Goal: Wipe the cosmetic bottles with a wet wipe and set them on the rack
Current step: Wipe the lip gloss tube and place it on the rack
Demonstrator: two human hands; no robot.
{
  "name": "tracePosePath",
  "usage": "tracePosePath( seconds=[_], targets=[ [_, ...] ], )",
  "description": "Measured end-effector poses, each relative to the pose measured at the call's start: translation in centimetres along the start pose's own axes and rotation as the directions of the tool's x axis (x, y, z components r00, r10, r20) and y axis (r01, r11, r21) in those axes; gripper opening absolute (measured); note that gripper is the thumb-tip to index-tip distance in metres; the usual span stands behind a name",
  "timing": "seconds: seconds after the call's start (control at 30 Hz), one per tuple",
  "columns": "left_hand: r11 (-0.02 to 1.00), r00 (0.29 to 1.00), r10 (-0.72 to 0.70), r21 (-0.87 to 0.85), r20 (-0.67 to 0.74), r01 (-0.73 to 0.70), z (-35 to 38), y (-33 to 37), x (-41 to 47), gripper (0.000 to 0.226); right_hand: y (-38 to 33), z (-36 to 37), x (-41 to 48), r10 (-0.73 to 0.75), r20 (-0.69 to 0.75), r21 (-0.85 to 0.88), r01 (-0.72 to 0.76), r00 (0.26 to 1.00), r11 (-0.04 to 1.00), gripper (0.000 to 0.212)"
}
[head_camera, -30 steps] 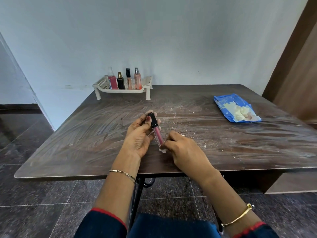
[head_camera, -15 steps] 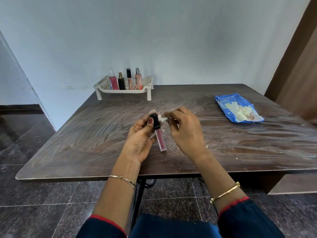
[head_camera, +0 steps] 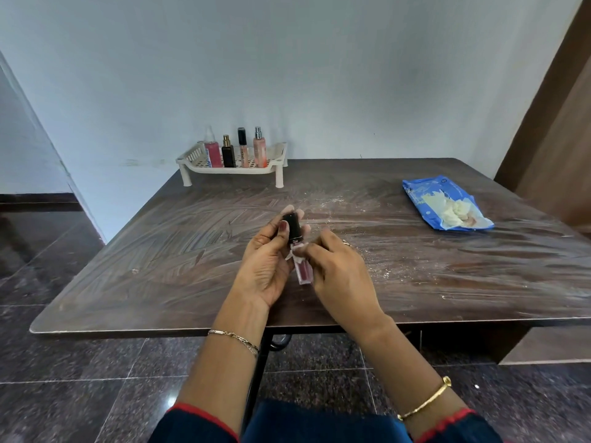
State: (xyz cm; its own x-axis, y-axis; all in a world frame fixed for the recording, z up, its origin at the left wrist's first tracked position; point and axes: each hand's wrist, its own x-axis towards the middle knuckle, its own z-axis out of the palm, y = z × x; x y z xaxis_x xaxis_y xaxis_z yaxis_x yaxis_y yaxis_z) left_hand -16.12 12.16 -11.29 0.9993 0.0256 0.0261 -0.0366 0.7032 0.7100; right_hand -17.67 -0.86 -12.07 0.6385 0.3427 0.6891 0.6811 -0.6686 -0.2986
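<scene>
Head view: over the near middle of the worktop [head_camera: 160, 251], the left hand [head_camera: 265, 266] has its fingers clamped on the black cap of a pink gloss tube [head_camera: 303, 272]. The right hand [head_camera: 342, 276] pinches a small wet wipe [head_camera: 293, 254] against the tube's body. Four bottles [head_camera: 228, 155] stand on the white rack [head_camera: 192, 162] at the far left. A blue wipes pack [head_camera: 425, 193] lies to the right.

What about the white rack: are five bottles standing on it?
No, only four bottles stand on the white rack; the pink tube is held in the left hand.
</scene>
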Motion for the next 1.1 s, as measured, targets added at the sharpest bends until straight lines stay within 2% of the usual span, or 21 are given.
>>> tracePosePath(
  seconds=[0.13,0.33,0.43,0.63,0.8,0.97,1.1],
  targets=[
    [0.998,1.000,0.017,0.054,0.010,-0.017,0.6,0.0,-0.4,0.038,0.9,0.1,-0.3,0.058,-0.024,0.020,-0.058,0.998,0.998,0.018],
    [0.996,0.999,0.040,0.078,0.014,-0.041,1.2,-0.5,-0.8,0.038,0.4,-0.4,1.3,0.064,-0.245,0.105,-0.039,0.967,0.994,0.022],
    [0.997,0.998,0.051,0.063,0.034,-0.053,0.9,-0.6,-0.7,0.036,0.0,-0.8,2.7,0.073,-0.286,0.093,-0.049,0.955,0.995,0.020],
    [0.996,0.995,0.054,0.067,0.080,-0.059,0.9,-0.5,-1.1,0.026,-0.2,-1.1,3.3,0.076,-0.273,0.111,-0.047,0.959,0.993,0.019],
    [0.991,0.984,0.063,0.110,0.166,-0.082,0.7,-0.6,-1.4,0.038,-0.2,-1.6,2.3,0.082,-0.274,0.138,-0.045,0.958,0.989,0.024],
    [0.940,0.983,0.116,0.302,0.145,-0.156,0.5,-0.4,-1.4,0.045,-0.1,-2.6,2.8,0.008,-0.174,0.036,-0.001,0.985,0.999,0.025],
    [0.862,0.973,0.173,0.454,0.150,-0.223,0.7,-0.4,-1.0,0.037,0.3,-3.0,3.7,0.032,-0.101,-0.039,-0.036,0.994,0.999,0.023]
  ],
)
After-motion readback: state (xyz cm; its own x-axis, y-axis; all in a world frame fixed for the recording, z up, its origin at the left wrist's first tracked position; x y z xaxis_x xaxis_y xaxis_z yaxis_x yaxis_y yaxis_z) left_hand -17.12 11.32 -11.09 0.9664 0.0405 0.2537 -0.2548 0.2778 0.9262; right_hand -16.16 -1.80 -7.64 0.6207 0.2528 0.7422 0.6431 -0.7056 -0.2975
